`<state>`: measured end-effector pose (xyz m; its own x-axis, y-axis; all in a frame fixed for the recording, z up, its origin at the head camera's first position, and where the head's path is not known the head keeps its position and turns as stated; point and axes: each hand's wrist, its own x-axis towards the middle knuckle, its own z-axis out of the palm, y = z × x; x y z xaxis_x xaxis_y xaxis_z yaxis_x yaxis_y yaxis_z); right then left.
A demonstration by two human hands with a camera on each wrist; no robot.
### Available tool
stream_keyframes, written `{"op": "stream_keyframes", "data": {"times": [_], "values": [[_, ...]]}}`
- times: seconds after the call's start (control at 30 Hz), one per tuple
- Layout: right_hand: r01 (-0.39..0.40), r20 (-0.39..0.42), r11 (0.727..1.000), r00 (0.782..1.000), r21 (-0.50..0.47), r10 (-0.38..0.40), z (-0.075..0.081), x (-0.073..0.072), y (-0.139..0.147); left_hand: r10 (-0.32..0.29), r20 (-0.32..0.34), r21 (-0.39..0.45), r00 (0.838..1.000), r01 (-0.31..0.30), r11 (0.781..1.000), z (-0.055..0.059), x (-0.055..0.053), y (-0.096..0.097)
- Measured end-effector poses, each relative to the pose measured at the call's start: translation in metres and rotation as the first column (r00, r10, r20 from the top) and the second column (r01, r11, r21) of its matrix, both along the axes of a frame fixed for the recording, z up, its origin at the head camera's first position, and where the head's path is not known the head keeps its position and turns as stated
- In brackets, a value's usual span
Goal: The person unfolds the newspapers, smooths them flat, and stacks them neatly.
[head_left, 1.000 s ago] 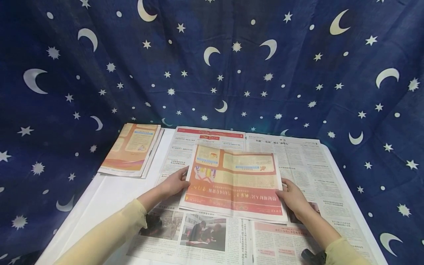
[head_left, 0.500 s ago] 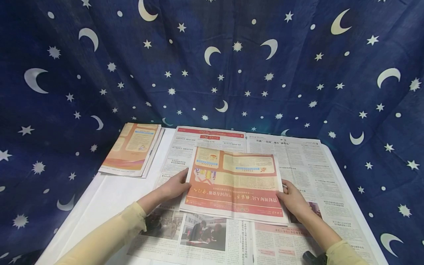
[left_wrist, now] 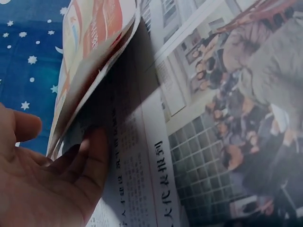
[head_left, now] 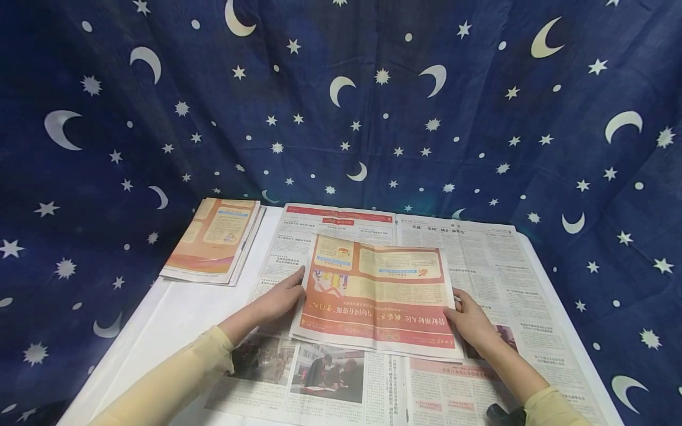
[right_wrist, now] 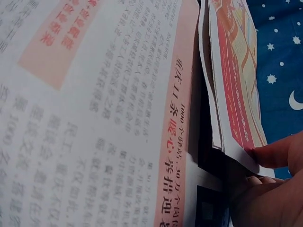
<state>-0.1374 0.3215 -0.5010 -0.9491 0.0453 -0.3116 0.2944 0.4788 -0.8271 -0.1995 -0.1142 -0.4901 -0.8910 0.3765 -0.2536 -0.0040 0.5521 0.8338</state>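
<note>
A folded newspaper point(head_left: 373, 296) with an orange and red printed page lies tilted over a spread newspaper in the head view. At its right edge my right hand point(head_left: 471, 319) pinches it, thumb on top and fingers beneath, as the right wrist view also shows. My left hand point(head_left: 279, 300) is at the left edge. In the left wrist view the left thumb point(left_wrist: 26, 125) stands away from the paper, while the fingers point(left_wrist: 97, 151) reach under its lifted edge. The folded sheets gape a little along that side.
The spread newspaper point(head_left: 479, 248) covers much of the white table point(head_left: 144, 349). A stack of folded newspapers point(head_left: 208, 242) lies at the table's back left. A dark blue curtain point(head_left: 298, 165) with moons and stars hangs behind. Part of a black object point(head_left: 498, 414) shows by the right sleeve.
My left thumb has come off the top of the folded newspaper and the left fingers have straightened. The newspaper's far edge sank slightly at first. My right hand keeps its grip.
</note>
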Motion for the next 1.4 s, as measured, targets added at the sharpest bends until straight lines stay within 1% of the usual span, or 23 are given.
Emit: {"op": "stream_keyframes", "data": {"times": [0.13, 0.27, 0.57, 0.7, 0.8, 0.87, 0.9, 0.93, 0.97, 1.0, 1.07, 1.13, 1.17, 1.2, 1.23, 1.27, 1.3, 1.33, 1.37, 1.4], "values": [[-0.007, -0.001, 1.0, 1.0, 0.001, 0.007, -0.001, -0.001, 0.001, -0.023, -0.015, -0.018, 1.0, 0.023, 1.0, 0.003, 0.0, -0.004], [-0.006, 0.002, 1.0, 1.0, -0.012, 0.006, -0.002, -0.001, 0.001, -0.048, -0.025, -0.029, 0.999, 0.047, 0.998, 0.002, -0.001, -0.006], [-0.006, 0.002, 1.0, 1.0, -0.005, 0.006, -0.002, -0.001, 0.001, -0.075, -0.056, -0.07, 0.996, 0.071, 0.995, 0.002, -0.001, -0.005], [-0.006, -0.001, 1.0, 1.0, -0.03, 0.006, -0.004, -0.002, 0.001, -0.084, -0.096, -0.092, 0.992, 0.075, 0.993, 0.002, -0.001, -0.005], [-0.003, 0.0, 0.999, 1.0, -0.047, 0.003, -0.005, -0.002, 0.001, -0.105, -0.168, -0.146, 0.98, 0.081, 0.986, 0.0, -0.004, -0.006], [0.001, 0.004, 0.999, 1.0, -0.036, -0.001, -0.004, -0.003, 0.001, -0.134, -0.24, -0.214, 0.961, 0.082, 0.973, -0.003, -0.007, -0.008], [0.002, 0.007, 0.999, 1.0, -0.032, -0.002, -0.004, -0.003, 0.001, -0.152, -0.28, -0.257, 0.948, 0.079, 0.963, -0.004, -0.009, -0.008], [0.004, 0.01, 1.0, 1.0, -0.029, -0.004, -0.003, -0.003, 0.001, -0.178, -0.318, -0.305, 0.931, 0.077, 0.949, -0.006, -0.011, -0.008], [0.002, 0.009, 1.0, 1.0, -0.019, -0.002, -0.003, -0.003, 0.002, -0.211, -0.359, -0.35, 0.909, 0.078, 0.933, -0.007, -0.014, -0.009], [0.004, 0.011, 1.0, 1.0, -0.01, -0.004, -0.002, -0.003, 0.002, -0.251, -0.399, -0.397, 0.882, 0.081, 0.914, -0.009, -0.016, -0.009], [0.003, 0.017, 1.0, 1.0, 0.002, -0.003, -0.001, -0.004, 0.003, -0.338, -0.46, -0.473, 0.821, 0.095, 0.876, -0.009, -0.021, -0.01], [-0.01, 0.012, 1.0, 1.0, 0.013, 0.01, 0.0, -0.004, 0.004, -0.424, -0.503, -0.521, 0.753, 0.127, 0.844, -0.009, -0.026, -0.011], [-0.021, 0.005, 0.999, 1.0, 0.03, 0.021, 0.0, -0.005, 0.005, -0.457, -0.516, -0.534, 0.724, 0.146, 0.833, -0.008, -0.028, -0.012], [-0.03, -0.001, 0.998, 1.0, 0.047, 0.03, 0.0, -0.005, 0.006, -0.483, -0.52, -0.541, 0.704, 0.166, 0.825, -0.007, -0.029, -0.012], [-0.045, -0.016, 0.996, 0.999, 0.076, 0.046, 0.0, -0.005, 0.008, -0.499, -0.519, -0.54, 0.694, 0.186, 0.821, -0.006, -0.031, -0.012], [-0.064, -0.036, 0.992, 0.997, 0.111, 0.068, 0.001, -0.005, 0.011, -0.506, -0.515, -0.531, 0.692, 0.206, 0.822, -0.005, -0.032, -0.012], [-0.084, -0.06, 0.985, 0.994, 0.148, 0.094, 0.001, -0.005, 0.014, -0.506, -0.507, -0.521, 0.698, 0.22, 0.825, -0.004, -0.033, -0.013], [-0.108, -0.088, 0.978, 0.988, 0.18, 0.126, 0.001, -0.004, 0.017, -0.499, -0.496, -0.503, 0.711, 0.234, 0.832, -0.004, -0.034, -0.013], [-0.133, -0.123, 0.969, 0.979, 0.21, 0.161, 0.001, -0.004, 0.02, -0.488, -0.483, -0.486, 0.727, 0.241, 0.84, -0.003, -0.035, -0.012], [-0.157, -0.161, 0.959, 0.967, 0.238, 0.198, 0.001, -0.003, 0.023, -0.475, -0.472, -0.467, 0.742, 0.247, 0.849, -0.002, -0.036, -0.012]]}}
